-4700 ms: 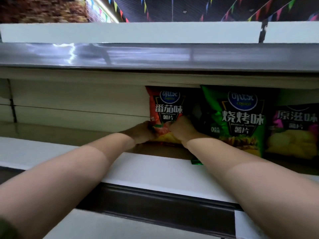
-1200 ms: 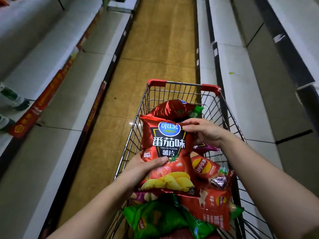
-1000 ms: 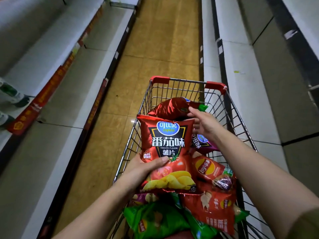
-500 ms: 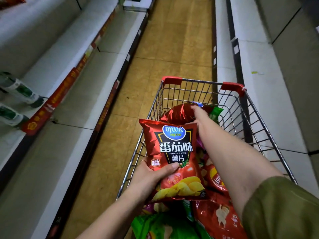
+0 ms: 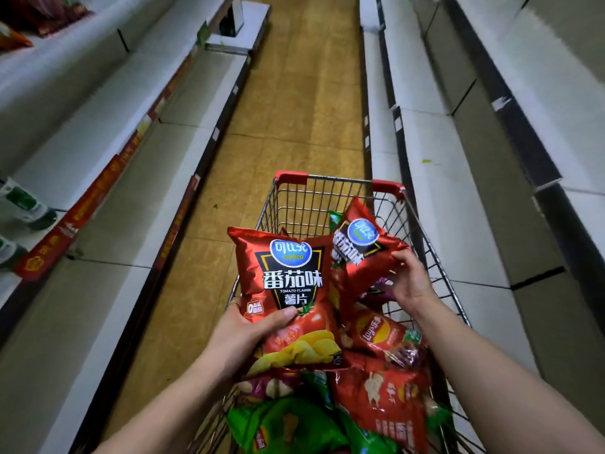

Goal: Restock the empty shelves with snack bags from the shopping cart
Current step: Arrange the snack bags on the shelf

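Note:
A wire shopping cart (image 5: 337, 183) with red corner caps stands in the aisle below me, full of snack bags. My left hand (image 5: 252, 332) grips the lower left edge of a red tomato-flavour chip bag (image 5: 288, 283), held upright over the cart's left side. My right hand (image 5: 409, 280) holds a second red tomato bag (image 5: 360, 253), tilted and lifted above the pile. Under them lie a red Lay's bag (image 5: 379, 332), a red bag (image 5: 383, 401) and green bags (image 5: 288, 424).
Bare white shelves (image 5: 465, 204) run along the right of the aisle. White shelves with red price strips (image 5: 75, 211) run along the left, with bottles (image 5: 23, 204) at the far left edge. The yellow tiled floor (image 5: 294, 103) stretches ahead of the cart.
My right hand reached to the far end of the cart, took the second red tomato bag and lifted it up. The left hand kept holding its bag and raised it slightly.

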A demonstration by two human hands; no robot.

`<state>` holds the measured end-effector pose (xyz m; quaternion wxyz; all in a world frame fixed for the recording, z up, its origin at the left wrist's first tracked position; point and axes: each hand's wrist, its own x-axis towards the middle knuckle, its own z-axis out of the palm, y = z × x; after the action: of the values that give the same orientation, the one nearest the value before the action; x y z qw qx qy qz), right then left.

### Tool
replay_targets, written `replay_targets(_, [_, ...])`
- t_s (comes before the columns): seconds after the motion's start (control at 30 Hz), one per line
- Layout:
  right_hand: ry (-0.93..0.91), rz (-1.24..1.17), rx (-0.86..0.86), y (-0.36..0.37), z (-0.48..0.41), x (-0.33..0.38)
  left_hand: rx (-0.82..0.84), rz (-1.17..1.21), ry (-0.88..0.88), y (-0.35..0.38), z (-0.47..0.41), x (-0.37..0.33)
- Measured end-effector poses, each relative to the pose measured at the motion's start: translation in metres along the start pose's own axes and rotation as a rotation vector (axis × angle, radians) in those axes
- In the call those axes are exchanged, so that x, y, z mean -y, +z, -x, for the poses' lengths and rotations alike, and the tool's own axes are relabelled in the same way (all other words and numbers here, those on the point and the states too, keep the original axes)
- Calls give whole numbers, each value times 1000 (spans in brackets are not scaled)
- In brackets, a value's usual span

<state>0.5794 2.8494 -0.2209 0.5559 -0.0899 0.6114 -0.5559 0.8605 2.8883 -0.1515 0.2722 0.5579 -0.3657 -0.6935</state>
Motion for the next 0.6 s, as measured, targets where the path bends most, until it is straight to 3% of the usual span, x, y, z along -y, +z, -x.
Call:
replay_targets(0.23, [158, 243, -39, -8, 4, -26, 10, -25, -9, 8, 4, 5])
replay_targets(0.33, [96, 207, -43, 1, 0, -43, 25, -47, -51, 8, 4, 13])
replay_targets(0.6, [-89, 700, 25, 14, 15, -76, -19, -37, -51, 0, 8, 14])
